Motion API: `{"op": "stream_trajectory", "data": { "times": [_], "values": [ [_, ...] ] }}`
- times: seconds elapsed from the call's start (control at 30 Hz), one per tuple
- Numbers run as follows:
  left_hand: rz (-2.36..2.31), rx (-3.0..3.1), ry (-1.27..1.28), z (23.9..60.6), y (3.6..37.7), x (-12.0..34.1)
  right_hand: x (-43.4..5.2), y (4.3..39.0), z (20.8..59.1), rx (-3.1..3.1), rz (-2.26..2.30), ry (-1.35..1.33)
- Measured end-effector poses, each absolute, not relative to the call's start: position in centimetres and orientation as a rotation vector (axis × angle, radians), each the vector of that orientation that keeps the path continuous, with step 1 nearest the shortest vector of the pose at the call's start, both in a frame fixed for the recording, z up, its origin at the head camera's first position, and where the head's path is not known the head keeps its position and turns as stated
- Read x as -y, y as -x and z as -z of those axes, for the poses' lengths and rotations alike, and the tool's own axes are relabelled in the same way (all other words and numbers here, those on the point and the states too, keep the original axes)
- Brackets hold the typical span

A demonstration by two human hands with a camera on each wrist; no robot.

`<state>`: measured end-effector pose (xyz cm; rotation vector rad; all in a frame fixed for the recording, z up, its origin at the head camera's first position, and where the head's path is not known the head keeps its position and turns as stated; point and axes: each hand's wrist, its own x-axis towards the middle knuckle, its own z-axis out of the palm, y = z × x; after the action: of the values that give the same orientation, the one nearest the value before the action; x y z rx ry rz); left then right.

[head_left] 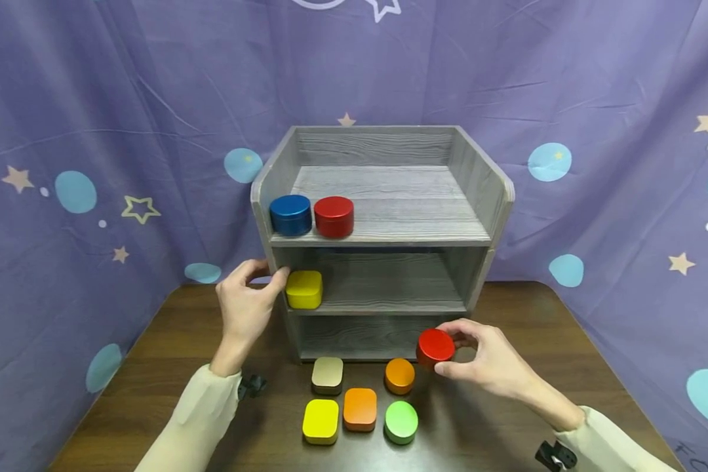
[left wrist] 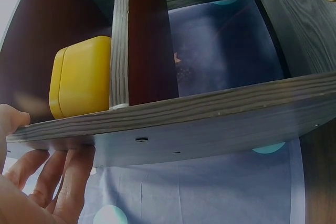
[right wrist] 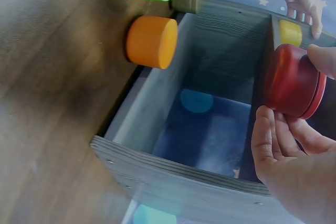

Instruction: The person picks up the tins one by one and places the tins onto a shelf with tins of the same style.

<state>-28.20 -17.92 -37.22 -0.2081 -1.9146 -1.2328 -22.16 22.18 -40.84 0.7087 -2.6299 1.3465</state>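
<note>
My right hand pinches a round red tin between thumb and fingers, in front of the grey wooden shelf's lower right part. In the right wrist view the red tin lies on its side relative to the frame, its lid edge showing. My left hand grips the left side panel of the shelf, thumb at the front edge and fingers against the outer face. Just beside that thumb, a square yellow tin sits at the left end of the middle level.
A round blue tin and another red tin stand on the top level, left. On the table before the shelf are a beige tin, a yellow one, two orange ones and a green one.
</note>
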Motion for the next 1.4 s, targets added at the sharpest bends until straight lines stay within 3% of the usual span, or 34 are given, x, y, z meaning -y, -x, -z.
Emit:
{"op": "stream_trajectory", "data": {
  "times": [0.7, 1.4],
  "values": [
    [1.240, 1.932, 0.215, 37.2, 28.2, 18.0, -21.1, 22.2, 37.4, 2.590, -1.361, -0.795],
    [1.246, 1.904, 0.238, 37.2, 28.3, 17.9, -20.3, 22.4, 31.0, 2.527, -1.269, -0.902]
  ]
}}
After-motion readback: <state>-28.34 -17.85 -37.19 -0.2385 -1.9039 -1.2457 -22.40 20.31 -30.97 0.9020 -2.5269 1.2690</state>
